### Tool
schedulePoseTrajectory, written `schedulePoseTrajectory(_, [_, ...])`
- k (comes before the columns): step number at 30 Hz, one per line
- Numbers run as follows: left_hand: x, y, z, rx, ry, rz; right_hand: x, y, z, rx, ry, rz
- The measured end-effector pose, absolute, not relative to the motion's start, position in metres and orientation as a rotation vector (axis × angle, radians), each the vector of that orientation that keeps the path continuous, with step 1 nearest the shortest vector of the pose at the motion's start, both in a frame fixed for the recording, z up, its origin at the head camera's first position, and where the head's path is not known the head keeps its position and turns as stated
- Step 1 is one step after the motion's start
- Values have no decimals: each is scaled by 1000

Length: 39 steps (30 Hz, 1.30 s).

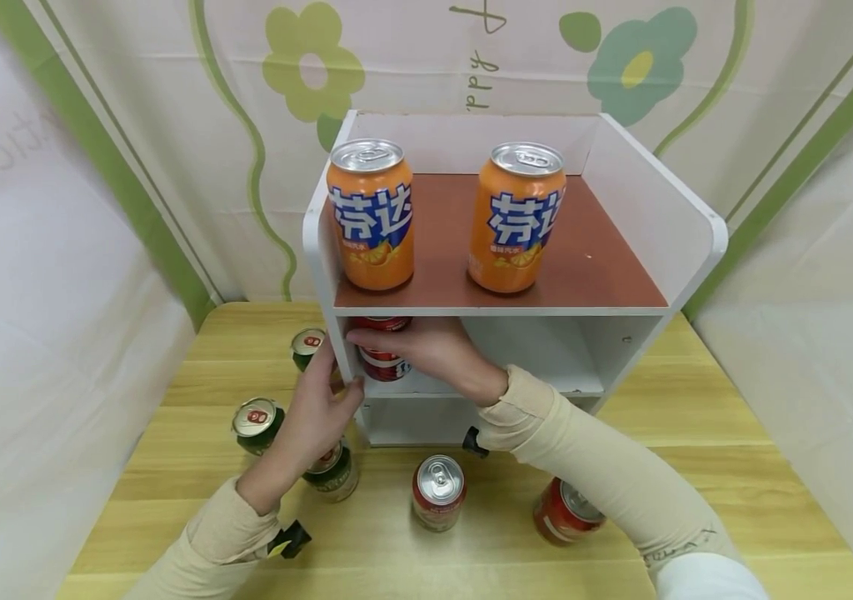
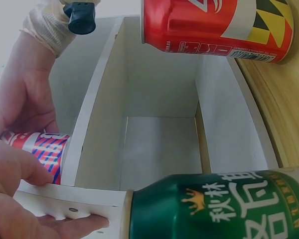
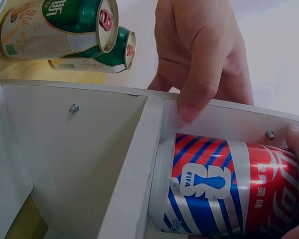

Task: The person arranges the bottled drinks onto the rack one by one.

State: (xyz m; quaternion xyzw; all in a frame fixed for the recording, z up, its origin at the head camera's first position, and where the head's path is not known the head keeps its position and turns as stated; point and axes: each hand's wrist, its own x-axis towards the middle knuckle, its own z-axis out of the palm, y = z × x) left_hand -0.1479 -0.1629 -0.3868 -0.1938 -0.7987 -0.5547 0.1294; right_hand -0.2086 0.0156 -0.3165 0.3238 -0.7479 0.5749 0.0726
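My right hand (image 1: 445, 354) grips a red soda can (image 3: 214, 189) inside the middle compartment of a small white shelf unit (image 1: 655, 200), close to its left wall. In the right wrist view the can stands on the compartment floor, its red, blue and silver pattern facing the camera; part of it is hidden by my fingers. My left hand (image 1: 317, 412) holds the shelf's left side panel, thumb over the front edge on the inner side, fingers outside. In the left wrist view that thumb (image 2: 32, 169) lies beside the can.
Two orange soda cans (image 1: 371, 225) (image 1: 516, 229) stand on the brown top shelf. Several green cans (image 1: 257, 421) stand on the wooden table left of the unit. A red can (image 1: 439, 492) stands in front; another red can (image 1: 565, 512) is partly behind my right forearm.
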Motion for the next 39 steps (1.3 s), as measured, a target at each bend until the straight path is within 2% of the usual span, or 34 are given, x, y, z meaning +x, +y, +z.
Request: schedulePoseTrajectory(39, [-148, -163, -386, -543, -2339, -1616, -201, 10, -317, 877, -2439, 1596])
